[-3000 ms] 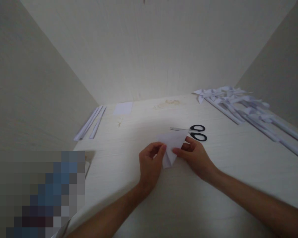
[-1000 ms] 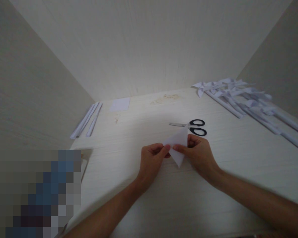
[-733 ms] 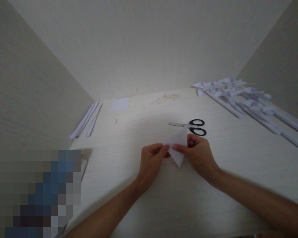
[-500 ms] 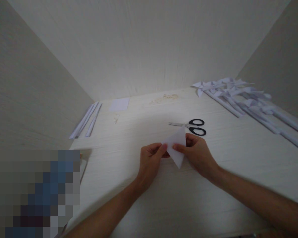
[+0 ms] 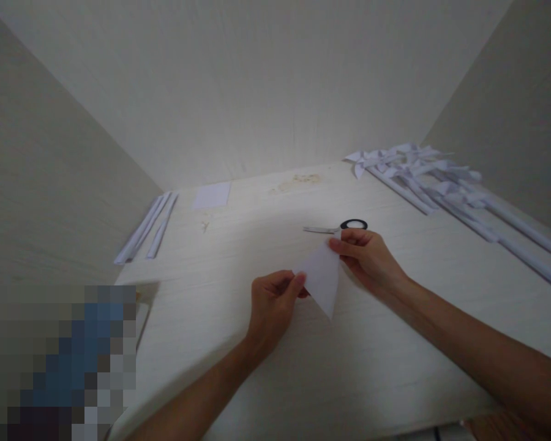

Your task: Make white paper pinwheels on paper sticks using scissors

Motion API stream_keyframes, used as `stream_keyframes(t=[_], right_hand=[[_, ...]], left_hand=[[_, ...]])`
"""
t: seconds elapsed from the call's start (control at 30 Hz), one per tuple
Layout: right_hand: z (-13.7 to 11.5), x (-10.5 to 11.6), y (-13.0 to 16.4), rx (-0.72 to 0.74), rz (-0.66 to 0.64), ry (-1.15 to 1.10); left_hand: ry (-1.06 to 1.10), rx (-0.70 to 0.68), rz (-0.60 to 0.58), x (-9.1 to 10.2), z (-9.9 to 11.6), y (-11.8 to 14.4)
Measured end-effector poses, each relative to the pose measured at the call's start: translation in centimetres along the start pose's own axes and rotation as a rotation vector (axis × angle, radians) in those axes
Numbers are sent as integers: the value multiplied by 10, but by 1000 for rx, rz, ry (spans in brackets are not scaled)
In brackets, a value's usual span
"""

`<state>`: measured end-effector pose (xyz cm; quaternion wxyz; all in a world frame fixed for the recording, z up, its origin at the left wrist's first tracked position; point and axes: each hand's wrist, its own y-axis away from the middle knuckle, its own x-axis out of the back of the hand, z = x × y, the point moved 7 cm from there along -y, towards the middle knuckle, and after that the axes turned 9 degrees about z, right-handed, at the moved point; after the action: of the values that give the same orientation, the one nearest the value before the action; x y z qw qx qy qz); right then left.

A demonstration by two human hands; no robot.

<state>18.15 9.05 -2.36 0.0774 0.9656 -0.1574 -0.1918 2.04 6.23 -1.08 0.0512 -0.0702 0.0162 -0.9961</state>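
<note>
At the lower left of the frame a blocky pixelated patch hides what lies there; above it, at the left of the frame, a few slim white rolled-paper tubes (image 5: 140, 229) lie slantwise on the pale, faintly streaked bench (image 5: 257, 398); a little right of them, near the bench's far edge, a flat four-sided white paper sheet (image 5: 212, 195) lies by itself; just right of the lower centre, the bare left hand (image 5: 272, 309) is nearly closed, thumb against fingers, pinching the left corner of a thin white triangular piece of paper (image 5: 320, 278); that piece spans the gap between the hands, one point hanging downward; at its upper corner the bare right hand (image 5: 371, 257) pinches it between thumb and forefinger, the other fingers partly hidden; just beyond, metal scissors with black looped handles (image 5: 320, 230) lie with their blades pointing left, one loop showing above the right hand; at the upper right, a heap of white paper tubes with folded, pointed paper blades (image 5: 445, 188) stretches toward the right edge.
</note>
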Motion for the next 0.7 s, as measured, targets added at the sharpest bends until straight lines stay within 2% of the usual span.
stream_keyframes(t=[0.27, 0.5, 0.6, 0.7], right_hand=[[-10, 2, 1, 191, -15, 75], [-10, 2, 3, 193, -19, 81], [-4, -3, 5, 152, -115, 112], [3, -9, 10, 165, -202, 295]], left_hand=[[-23, -3, -1, 0, 0, 0], [-2, 20, -3, -2, -2, 0], [-6, 16, 31, 1, -2, -1], [-4, 17, 72, 5, -2, -2]])
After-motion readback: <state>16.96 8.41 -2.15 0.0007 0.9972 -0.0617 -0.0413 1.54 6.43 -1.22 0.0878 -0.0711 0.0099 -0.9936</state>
